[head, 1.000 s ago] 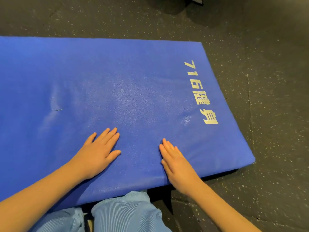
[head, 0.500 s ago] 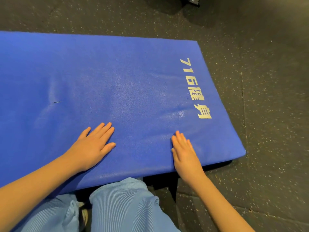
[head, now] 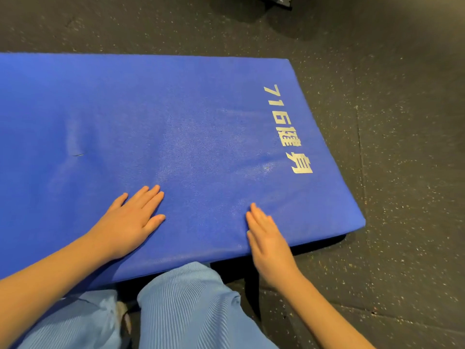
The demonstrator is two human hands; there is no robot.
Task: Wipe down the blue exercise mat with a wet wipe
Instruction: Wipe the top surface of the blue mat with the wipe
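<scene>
The blue exercise mat (head: 176, 109) lies flat on the dark speckled rubber floor (head: 402, 122). Its right end carries white lettering (head: 286, 129), and its near long edge is just in front of the person's knees in pale blue ribbed trousers (head: 186, 306). No wet wipe shows anywhere in view, under either hand or on the mat. The step in hand therefore looks like steadying or smoothing the mat rather than wiping. A paler, grainy sheen runs across the mat left of the lettering. It may be dampness from wiping or only light on the texture; I cannot tell which. The next move probably calls for a wipe to be fetched from out of view and one hand freed to take it. The other hand would then pin the mat while strokes run along its length.

The left hand (head: 128, 222) rests palm down on the mat near its near edge, well left of the lettering. Its fingers (head: 148, 197) are straight and close together with the thumb out to the side, holding nothing. The right hand (head: 269, 243) lies at the near edge, below and left of the lettering, with its wrist off the mat over the floor. Its fingers (head: 256, 215) are straight, pressed together and pointing up the mat, also grasping nothing. Both forearms reach in from the bottom of the view. A small dark nick (head: 78, 154) marks the mat farther left.
</scene>
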